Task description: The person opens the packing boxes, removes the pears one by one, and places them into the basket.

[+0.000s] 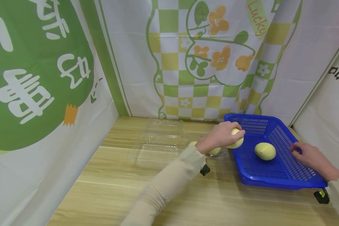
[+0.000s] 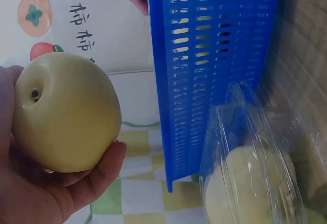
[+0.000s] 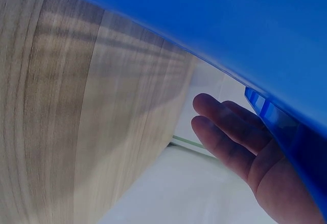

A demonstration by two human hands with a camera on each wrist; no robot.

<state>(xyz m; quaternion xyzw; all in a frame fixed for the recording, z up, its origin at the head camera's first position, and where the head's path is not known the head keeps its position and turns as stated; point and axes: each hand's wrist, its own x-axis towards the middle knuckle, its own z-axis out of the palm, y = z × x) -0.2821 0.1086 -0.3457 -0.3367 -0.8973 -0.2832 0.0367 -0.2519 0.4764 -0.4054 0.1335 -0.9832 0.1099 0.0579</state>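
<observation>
Clear box (image 2: pixel 229 132) with fruit (image 1: pixel 214 152) inside is kinda blocked by the left hand (image 1: pixel 220 134), whose fingers are wrapped round a yellow fruit (image 2: pixel 71 116) by the blue basket (image 1: pixel 271 183). One more fruit (image 1: pixel 265 151) is held in there; right hand (image 1: pixel 311 157) fingers are relaxed at its rim.

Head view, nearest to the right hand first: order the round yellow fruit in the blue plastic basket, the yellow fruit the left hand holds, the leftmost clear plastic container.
1. Basket fruit: inside the blue basket, left of the right hand.
2. Held fruit: in the left hand, left of the basket fruit.
3. Plastic container: farther left, on the table.
</observation>
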